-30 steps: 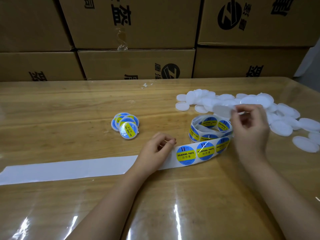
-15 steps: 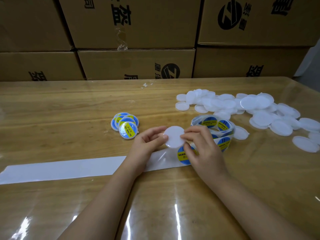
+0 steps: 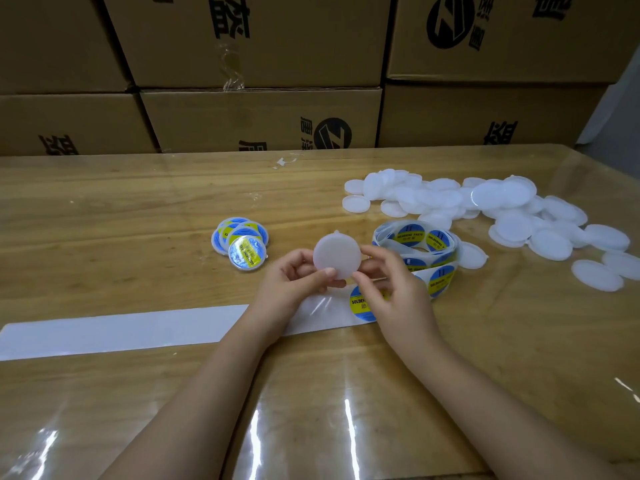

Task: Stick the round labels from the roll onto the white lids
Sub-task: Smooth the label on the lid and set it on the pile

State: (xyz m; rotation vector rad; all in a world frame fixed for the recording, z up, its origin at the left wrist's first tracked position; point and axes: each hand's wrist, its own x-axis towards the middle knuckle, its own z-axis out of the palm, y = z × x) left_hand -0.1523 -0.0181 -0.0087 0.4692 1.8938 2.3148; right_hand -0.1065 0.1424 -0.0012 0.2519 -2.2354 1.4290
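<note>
A bare white lid (image 3: 336,254) is held upright above the table between both hands. My left hand (image 3: 294,285) pinches its lower left edge with thumb and fingers. My right hand (image 3: 391,289) grips its right edge. Just right of the hands lies the roll of round blue-and-yellow labels (image 3: 417,247). One label (image 3: 360,306) shows on the strip beneath my right hand. The empty white backing strip (image 3: 121,330) runs off to the left. A small stack of labelled lids (image 3: 242,245) sits left of the hands.
A loose pile of several bare white lids (image 3: 485,209) spreads over the right back of the glossy wooden table (image 3: 104,220). Stacked cardboard boxes (image 3: 259,116) wall off the far edge.
My right hand brought a white lid from the pile to the middle. Both hands now hold it, and it has risen a little and tilted upright since half a second ago.
</note>
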